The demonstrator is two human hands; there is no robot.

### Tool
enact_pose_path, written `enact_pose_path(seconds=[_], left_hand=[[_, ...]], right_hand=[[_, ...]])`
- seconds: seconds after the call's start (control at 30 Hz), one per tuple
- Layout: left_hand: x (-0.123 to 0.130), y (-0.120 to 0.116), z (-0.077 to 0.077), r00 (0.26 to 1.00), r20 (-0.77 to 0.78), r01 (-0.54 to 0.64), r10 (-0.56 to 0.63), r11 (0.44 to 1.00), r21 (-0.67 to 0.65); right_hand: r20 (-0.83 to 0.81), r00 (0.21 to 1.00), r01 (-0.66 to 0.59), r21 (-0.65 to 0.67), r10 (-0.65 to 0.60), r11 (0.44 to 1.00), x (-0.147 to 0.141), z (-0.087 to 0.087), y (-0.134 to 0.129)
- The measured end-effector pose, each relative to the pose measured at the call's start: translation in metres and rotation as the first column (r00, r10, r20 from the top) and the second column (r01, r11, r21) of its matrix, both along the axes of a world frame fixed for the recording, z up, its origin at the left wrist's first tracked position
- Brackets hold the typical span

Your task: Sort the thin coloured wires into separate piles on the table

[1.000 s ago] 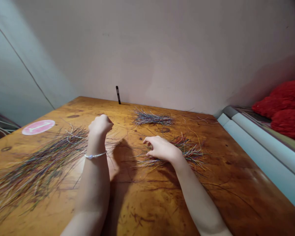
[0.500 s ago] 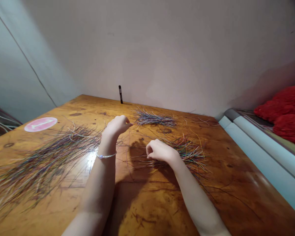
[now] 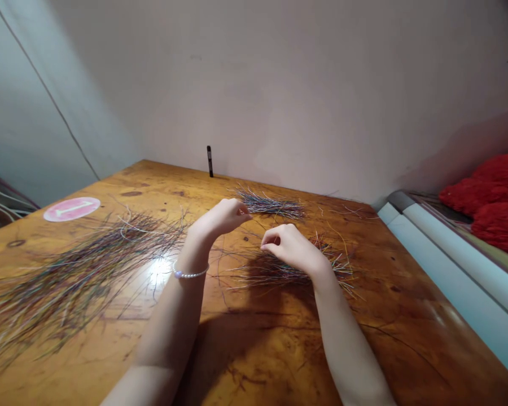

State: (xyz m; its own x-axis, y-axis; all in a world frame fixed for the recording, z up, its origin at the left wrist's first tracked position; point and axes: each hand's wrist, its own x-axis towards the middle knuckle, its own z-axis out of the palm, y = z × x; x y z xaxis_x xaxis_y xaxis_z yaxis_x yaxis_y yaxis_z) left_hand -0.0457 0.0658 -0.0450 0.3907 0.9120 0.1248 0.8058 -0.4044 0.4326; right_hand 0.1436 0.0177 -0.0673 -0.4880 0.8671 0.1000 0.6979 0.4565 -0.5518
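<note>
My left hand (image 3: 224,217), with a beaded bracelet at the wrist, is raised near the left end of a small bundle of thin wires (image 3: 275,204) at the back. Its fingers are pinched together; anything between them is too fine to make out. My right hand (image 3: 290,245) hovers over a second, looser pile of coloured wires (image 3: 341,270), thumb and fingertips together, and what they hold cannot be seen. A large spread of long multicoloured wires (image 3: 93,259) lies to the left of my left arm.
The wooden table (image 3: 254,338) meets a wall at the back. A black marker (image 3: 210,161) stands upright near the wall. A pink oval sticker (image 3: 71,208) is at the left. White rolls (image 3: 461,265) and red fluffy material (image 3: 491,192) are at the right.
My left hand has moved right, towards the small back bundle. My right hand has risen slightly and shifted right, showing more of the wires beneath it.
</note>
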Motion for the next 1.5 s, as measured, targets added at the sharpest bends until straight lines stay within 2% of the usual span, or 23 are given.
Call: enact_pose_path(seconds=[0.23, 0.43, 1.03, 1.27, 1.5], left_hand=[[0.019, -0.011, 0.005, 0.989, 0.028, 0.146, -0.146, 0.989, -0.001], [0.034, -0.015, 0.004, 0.984, 0.025, 0.177, -0.176, 0.982, -0.065], [0.036, -0.018, 0.007, 0.982, -0.018, 0.186, -0.187, 0.980, -0.071], [0.036, -0.016, 0.002, 0.990, -0.068, 0.117, -0.124, 0.988, -0.098], [0.034, -0.015, 0.000, 0.989, -0.075, 0.122, -0.129, 0.989, -0.087]], right_hand=[[-0.062, 0.998, 0.034, 0.096, -0.028, 0.995, 0.001, 0.010, -0.007], [-0.113, 0.993, 0.043, 0.119, -0.030, 0.992, 0.001, 0.010, -0.008], [-0.125, 0.992, 0.043, 0.141, -0.025, 0.989, 0.001, 0.014, -0.012], [-0.087, 0.996, 0.007, 0.063, -0.001, 0.998, -0.006, 0.009, -0.014], [-0.091, 0.996, 0.013, 0.072, -0.007, 0.997, -0.008, 0.007, -0.014]])
